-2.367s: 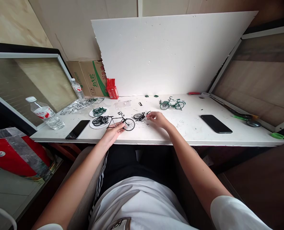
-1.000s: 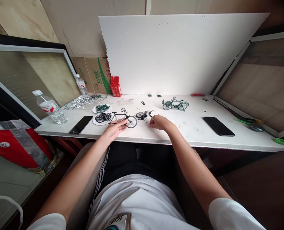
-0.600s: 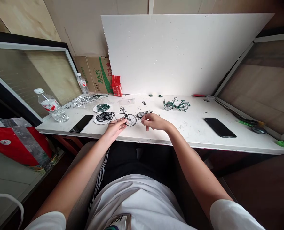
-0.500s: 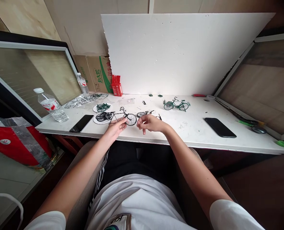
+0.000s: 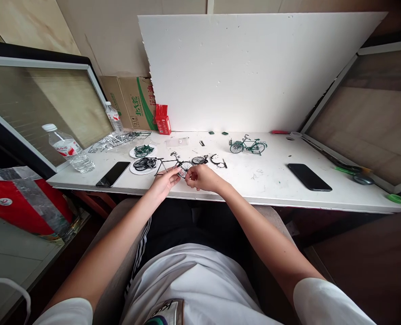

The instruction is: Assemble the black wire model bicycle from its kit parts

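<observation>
Near the table's front edge, my left hand [image 5: 165, 183] is closed on the frame of a black model bicycle [image 5: 168, 164], which has handlebars and a front wheel fitted. My right hand [image 5: 199, 178] is pinched at the right side of that front wheel and covers part of it; whether a small part sits between its fingertips is hidden. Just behind my right hand lie a loose black wheel [image 5: 198, 160] and a thin curved black part [image 5: 217, 161]. A plate with black bicycle parts [image 5: 145, 163] is left of the frame.
A green model bicycle [image 5: 248, 146] stands farther back on the right. Green parts [image 5: 144, 150] lie on another plate. Phones rest at left [image 5: 113, 174] and right [image 5: 309, 177]. A water bottle [image 5: 69, 148] and a red box [image 5: 163, 119] stand at left.
My right hand has moved left, from just beside the front wheel onto its right side. The loose wheel and curved part behind it show more fully. My left hand still holds the model bicycle.
</observation>
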Motion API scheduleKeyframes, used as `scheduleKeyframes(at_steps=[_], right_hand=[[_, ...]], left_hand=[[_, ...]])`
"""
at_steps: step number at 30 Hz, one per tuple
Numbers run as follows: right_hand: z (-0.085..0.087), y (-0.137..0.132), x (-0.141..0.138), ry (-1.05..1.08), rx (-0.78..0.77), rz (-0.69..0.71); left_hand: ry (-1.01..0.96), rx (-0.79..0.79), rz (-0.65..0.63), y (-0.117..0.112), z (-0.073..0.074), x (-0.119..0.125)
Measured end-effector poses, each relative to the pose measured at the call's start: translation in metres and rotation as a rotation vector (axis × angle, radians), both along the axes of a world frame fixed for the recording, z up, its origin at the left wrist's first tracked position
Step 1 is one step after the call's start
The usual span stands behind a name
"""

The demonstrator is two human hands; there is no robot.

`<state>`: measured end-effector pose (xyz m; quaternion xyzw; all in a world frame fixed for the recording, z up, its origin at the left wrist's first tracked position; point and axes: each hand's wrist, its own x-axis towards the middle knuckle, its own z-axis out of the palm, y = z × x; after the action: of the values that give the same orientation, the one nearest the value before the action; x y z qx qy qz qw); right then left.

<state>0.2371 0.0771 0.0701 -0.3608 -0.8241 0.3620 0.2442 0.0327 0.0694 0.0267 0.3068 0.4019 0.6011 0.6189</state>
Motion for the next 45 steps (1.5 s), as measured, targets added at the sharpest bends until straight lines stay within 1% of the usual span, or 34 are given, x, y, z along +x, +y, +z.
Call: scheduleKeyframes(at_steps=[4, 7, 17, 24, 28, 31, 35, 38, 45], right_hand=[[-0.007, 0.005, 0.000, 0.040, -0.043, 0.024], [-0.009, 0.007, 0.000, 0.066, -0.068, 0.051], [-0.003, 0.004, 0.000, 0.038, -0.119, 0.034], [0.001, 0.002, -0.002, 0.079, -0.160, -0.061], [-0.001, 0.000, -0.005, 0.140, -0.188, -0.137], [-0.002, -0.001, -0.007, 0.177, -0.175, -0.191], [-0.004, -0.001, -0.010, 0.194, -0.172, -0.211], [-0.005, -0.001, -0.010, 0.204, -0.164, -0.219], [-0.012, -0.002, -0.014, 0.174, -0.076, -0.232]], left_hand=[[-0.006, -0.005, 0.000, 0.000, -0.001, 0.000], [-0.006, -0.002, -0.003, 0.000, -0.001, 0.001], [0.017, 0.019, -0.011, 0.000, -0.002, 0.002], [0.014, 0.034, 0.009, -0.001, -0.002, 0.003], [-0.006, 0.008, 0.041, -0.003, 0.001, 0.004], [-0.013, -0.010, 0.056, -0.004, 0.003, 0.005], [-0.016, -0.008, 0.068, -0.004, 0.003, 0.006], [-0.017, 0.014, 0.077, -0.004, 0.000, 0.007], [-0.013, 0.067, 0.124, -0.001, -0.009, 0.008]])
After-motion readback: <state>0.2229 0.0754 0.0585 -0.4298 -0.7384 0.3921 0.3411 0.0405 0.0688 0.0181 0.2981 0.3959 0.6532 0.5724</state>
